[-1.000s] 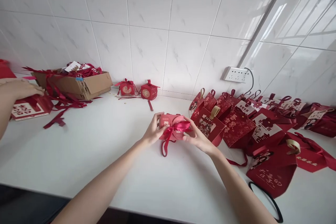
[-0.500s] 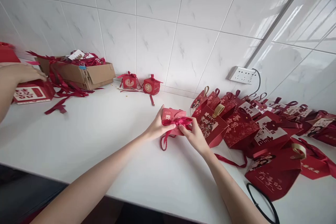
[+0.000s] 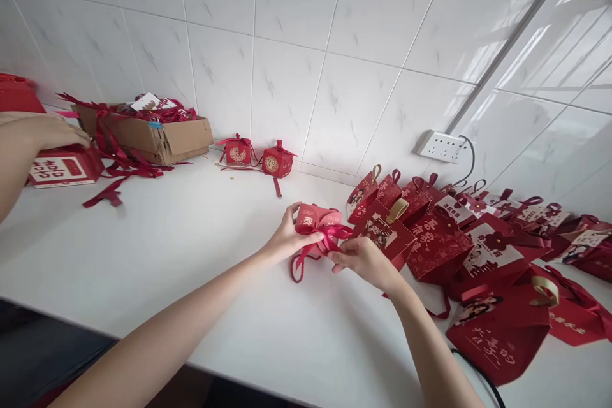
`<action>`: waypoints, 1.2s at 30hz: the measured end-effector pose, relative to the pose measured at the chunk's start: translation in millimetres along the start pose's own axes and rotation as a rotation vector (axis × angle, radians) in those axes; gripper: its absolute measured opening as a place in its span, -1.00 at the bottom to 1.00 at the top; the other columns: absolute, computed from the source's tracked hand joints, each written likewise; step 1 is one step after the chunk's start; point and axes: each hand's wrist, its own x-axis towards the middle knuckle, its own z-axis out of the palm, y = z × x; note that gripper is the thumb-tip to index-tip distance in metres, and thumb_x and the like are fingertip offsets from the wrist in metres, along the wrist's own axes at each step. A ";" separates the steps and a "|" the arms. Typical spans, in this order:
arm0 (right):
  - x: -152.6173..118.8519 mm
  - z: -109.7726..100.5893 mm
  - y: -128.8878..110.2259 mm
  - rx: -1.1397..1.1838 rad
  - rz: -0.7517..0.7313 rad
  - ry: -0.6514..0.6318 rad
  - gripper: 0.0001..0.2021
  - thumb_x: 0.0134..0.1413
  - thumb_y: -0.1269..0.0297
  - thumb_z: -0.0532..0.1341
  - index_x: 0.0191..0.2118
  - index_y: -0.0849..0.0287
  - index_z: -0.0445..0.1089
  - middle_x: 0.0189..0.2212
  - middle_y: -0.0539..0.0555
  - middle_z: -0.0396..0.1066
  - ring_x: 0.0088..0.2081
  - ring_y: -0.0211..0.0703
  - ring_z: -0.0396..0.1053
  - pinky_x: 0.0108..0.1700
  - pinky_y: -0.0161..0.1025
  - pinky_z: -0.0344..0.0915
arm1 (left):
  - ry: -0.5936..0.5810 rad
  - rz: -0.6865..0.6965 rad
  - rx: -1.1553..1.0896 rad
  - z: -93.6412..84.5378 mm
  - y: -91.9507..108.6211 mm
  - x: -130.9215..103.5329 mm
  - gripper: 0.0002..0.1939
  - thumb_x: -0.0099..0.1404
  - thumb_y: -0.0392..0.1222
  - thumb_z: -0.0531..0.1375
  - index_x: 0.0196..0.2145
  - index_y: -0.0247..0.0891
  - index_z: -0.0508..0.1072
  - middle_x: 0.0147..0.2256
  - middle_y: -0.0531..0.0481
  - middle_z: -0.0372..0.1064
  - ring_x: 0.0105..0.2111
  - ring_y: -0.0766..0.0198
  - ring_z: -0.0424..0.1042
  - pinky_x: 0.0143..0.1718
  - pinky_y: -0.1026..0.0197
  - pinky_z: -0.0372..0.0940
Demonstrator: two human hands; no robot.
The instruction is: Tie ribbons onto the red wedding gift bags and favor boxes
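A small red gift box [image 3: 306, 211] with pale lettering is between my hands over the white table. My left hand [image 3: 288, 236] is closed around its left side, thumb pressed on the front near the knot. A glossy crimson ribbon [image 3: 335, 231] is tied in a bow across the front, and a twisted red cord [image 3: 297, 273] loops out below. At the bow's lower right, my right hand [image 3: 358, 259] pinches a part of the ribbon, its fingertips partly covering it.
Many red gift bags [image 3: 437, 239] crowd the right side. A cardboard box [image 3: 176, 140] of ribbons stands back left; two small red boxes [image 3: 277, 159] sit by the tiled wall. At far left, another person's hand [image 3: 48, 131] rests on a red box [image 3: 64, 167]. A power strip [image 3: 440, 146] is on the wall.
My right hand has shifted from the bow's right loop down to its lower right, fingers now curled. The left hand keeps holding the box. The view has tilted slightly.
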 end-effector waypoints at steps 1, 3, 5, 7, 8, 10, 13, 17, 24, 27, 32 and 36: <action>-0.5 0.2 -0.4 0.012 -0.002 -0.026 -0.62 0.03 0.10 0.21 -0.66 0.17 0.18 -0.53 0.06 0.53 -0.62 -0.33 0.20 -0.54 -0.30 0.05 | 0.016 -0.020 0.012 0.8 -0.4 -0.3 -0.10 -0.07 -0.07 0.41 0.11 -0.21 0.00 0.00 -0.17 0.30 0.05 0.04 0.33 0.11 -0.06 0.22; -2.1 2.0 -1.2 0.071 -0.024 -0.096 -0.66 0.02 0.09 0.23 -0.63 0.19 0.29 -0.50 0.10 0.55 -0.53 -0.23 0.38 -0.46 -0.28 0.19 | 0.071 -0.027 0.059 2.5 -1.2 -0.9 -0.05 -0.07 -0.10 0.40 0.16 -0.20 -0.04 0.09 -0.21 0.19 0.09 0.02 0.28 0.15 -0.08 0.17; -3.6 5.9 -1.8 0.140 -0.052 -0.166 -0.68 0.02 0.06 0.24 -0.54 0.22 0.41 -0.45 0.14 0.56 -0.37 -0.11 0.50 -0.30 -0.24 0.31 | 0.129 0.004 0.117 4.0 -2.3 -1.3 -0.02 -0.08 -0.13 0.40 0.20 -0.15 -0.04 0.18 -0.23 0.02 0.16 0.01 0.19 0.20 -0.08 0.10; -3.9 11.4 -1.9 0.182 -0.069 -0.220 -0.65 0.01 0.01 0.25 -0.49 0.24 0.46 -0.41 0.17 0.56 -0.28 -0.05 0.52 -0.20 -0.19 0.34 | 0.152 0.029 0.140 5.0 -3.8 -1.4 -0.04 -0.10 -0.14 0.41 0.19 -0.13 0.03 0.21 -0.22 -0.05 0.19 0.00 0.15 0.22 -0.08 0.07; -3.5 14.2 -1.5 0.193 -0.067 -0.238 -0.63 0.01 -0.02 0.24 -0.48 0.25 0.47 -0.41 0.18 0.56 -0.28 -0.04 0.53 -0.18 -0.17 0.35 | 0.147 0.030 0.130 5.2 -4.7 -1.2 -0.06 -0.11 -0.14 0.42 0.17 -0.13 0.07 0.20 -0.22 -0.03 0.18 0.00 0.16 0.22 -0.07 0.08; -1.7 18.5 0.3 0.220 -0.045 -0.270 -0.58 0.00 -0.08 0.23 -0.46 0.26 0.46 -0.43 0.18 0.56 -0.30 -0.04 0.53 -0.17 -0.14 0.37 | 0.130 0.034 0.088 5.1 -6.3 -0.6 -0.10 -0.14 -0.14 0.44 0.12 -0.14 0.14 0.14 -0.21 0.05 0.14 0.02 0.22 0.19 -0.06 0.13; 1.3 20.2 4.5 0.272 -0.005 -0.316 -0.53 -0.05 -0.14 0.24 -0.41 0.28 0.48 -0.45 0.17 0.55 -0.34 -0.06 0.53 -0.20 -0.14 0.39 | 0.127 0.056 0.042 4.9 -7.1 0.2 -0.15 -0.18 -0.15 0.45 0.05 -0.14 0.18 0.05 -0.15 0.16 0.06 0.06 0.29 0.14 -0.05 0.20; 3.0 17.9 7.8 0.258 -0.008 -0.372 -0.52 -0.06 -0.14 0.25 -0.40 0.30 0.49 -0.52 0.14 0.53 -0.41 -0.12 0.51 -0.29 -0.20 0.38 | 0.174 0.044 0.086 7.2 -4.6 -1.0 -0.22 -0.17 -0.21 0.43 -0.01 -0.17 0.18 0.01 -0.13 0.15 0.04 0.09 0.28 0.11 -0.01 0.23; -1.6 14.5 2.0 0.162 0.003 -0.458 -0.48 -0.06 -0.19 0.23 -0.46 0.29 0.47 -0.55 0.12 0.49 -0.44 -0.18 0.47 -0.31 -0.25 0.37 | 0.204 0.060 0.146 10.4 1.2 -3.8 -0.33 -0.17 -0.29 0.38 -0.11 -0.17 0.18 -0.03 -0.07 0.12 0.00 0.14 0.29 0.07 0.02 0.25; -5.0 19.9 -1.6 0.109 0.033 -0.565 -0.42 -0.11 -0.29 0.19 -0.43 0.27 0.40 -0.55 0.09 0.44 -0.45 -0.20 0.44 -0.35 -0.28 0.35 | 0.241 0.035 0.180 8.6 4.1 -2.2 -0.33 -0.18 -0.31 0.37 -0.12 -0.17 0.17 -0.02 -0.08 0.08 0.00 0.15 0.28 0.09 0.02 0.23; -4.9 52.4 -8.1 0.252 0.076 -0.456 -0.37 -0.07 -0.39 0.05 -0.27 0.18 0.21 -0.55 -0.03 0.33 -0.62 -0.33 0.32 -0.62 -0.39 0.21 | 0.356 0.010 0.163 4.5 6.1 1.9 -0.33 -0.16 -0.28 0.38 -0.13 -0.17 0.13 0.00 -0.09 0.03 0.02 0.13 0.27 0.10 0.00 0.21; -4.1 73.0 -14.4 0.277 0.128 -0.317 -0.44 0.07 -0.32 -0.01 -0.35 0.19 0.21 -0.53 0.00 0.34 -0.70 -0.36 0.28 -0.75 -0.40 0.07 | 0.434 0.036 0.148 4.6 4.2 3.2 -0.33 -0.15 -0.25 0.39 -0.14 -0.16 0.11 0.02 -0.10 -0.04 0.06 0.11 0.22 0.10 0.00 0.21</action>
